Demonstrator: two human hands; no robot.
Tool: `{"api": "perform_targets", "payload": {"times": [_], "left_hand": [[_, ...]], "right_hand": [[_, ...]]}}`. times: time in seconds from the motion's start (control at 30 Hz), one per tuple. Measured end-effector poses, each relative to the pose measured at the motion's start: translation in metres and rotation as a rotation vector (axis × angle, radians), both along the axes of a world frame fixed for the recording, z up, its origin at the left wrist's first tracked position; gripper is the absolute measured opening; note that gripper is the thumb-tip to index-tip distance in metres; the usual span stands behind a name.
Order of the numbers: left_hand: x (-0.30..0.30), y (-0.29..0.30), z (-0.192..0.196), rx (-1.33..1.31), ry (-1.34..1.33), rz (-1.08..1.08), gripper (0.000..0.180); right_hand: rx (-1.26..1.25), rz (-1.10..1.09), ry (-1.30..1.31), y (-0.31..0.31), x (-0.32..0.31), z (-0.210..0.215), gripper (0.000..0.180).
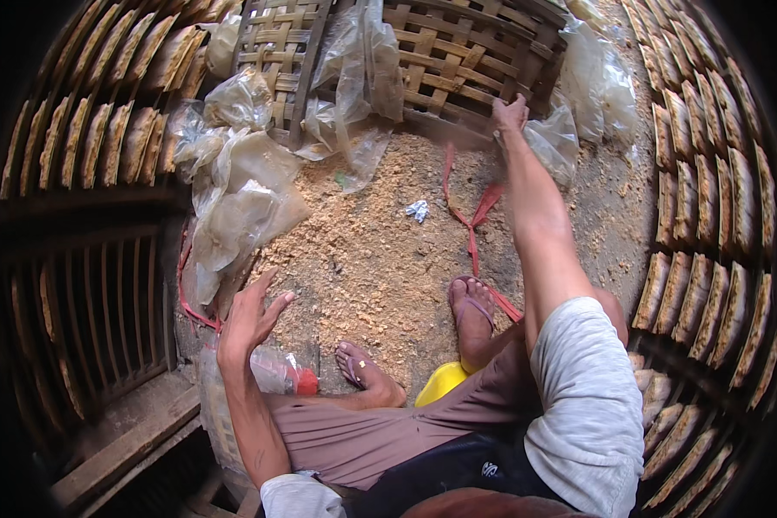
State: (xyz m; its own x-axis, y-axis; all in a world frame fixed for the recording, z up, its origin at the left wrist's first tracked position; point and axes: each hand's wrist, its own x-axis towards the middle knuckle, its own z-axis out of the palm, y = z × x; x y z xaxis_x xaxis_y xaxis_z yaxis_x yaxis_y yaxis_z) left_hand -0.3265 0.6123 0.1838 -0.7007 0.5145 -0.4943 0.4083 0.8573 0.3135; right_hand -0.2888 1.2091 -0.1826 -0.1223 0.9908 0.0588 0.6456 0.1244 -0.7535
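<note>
My right arm stretches forward, and my right hand [510, 114] is closed at the lower right edge of a woven bamboo tray [457, 65] that stands tilted at the far side. That tray's lower edge is slightly blurred. Plastic sheeting [367, 65] hangs over its left side, beside a second woven bamboo panel [278, 52]. Near my left knee, my left hand [252, 318] hovers with its fingers apart and nothing in it. Close to it are a crumpled clear plastic sheet [246, 203] and a clear plastic bag with a red part [300, 380].
Tan crumbs [354, 250] cover the floor between my feet. A red strap [472, 224] and a crumpled foil scrap [417, 211] lie there. Racks of upright slabs flank me on the left [95, 142] and right [708, 207]. Something yellow [441, 382] is under my leg.
</note>
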Motion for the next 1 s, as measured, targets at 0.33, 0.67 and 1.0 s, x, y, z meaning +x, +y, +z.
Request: {"api": "perform_targets", "payload": {"times": [0.33,0.67,1.0], "left_hand": [[0.015,-0.032,0.005,0.011,0.08,0.041,0.058],[0.022,-0.036,0.016,0.131,0.137,-0.002,0.06],[0.015,-0.053,0.024,0.201,0.108,0.005,0.06]], "right_hand": [[-0.323,-0.163,0.236,-0.036,-0.039,0.047,0.088],[0.152,-0.147,0.325,-0.081,-0.025,0.115,0.067],[0.121,0.352,0.68,-0.136,-0.038,0.265,0.045]]}}
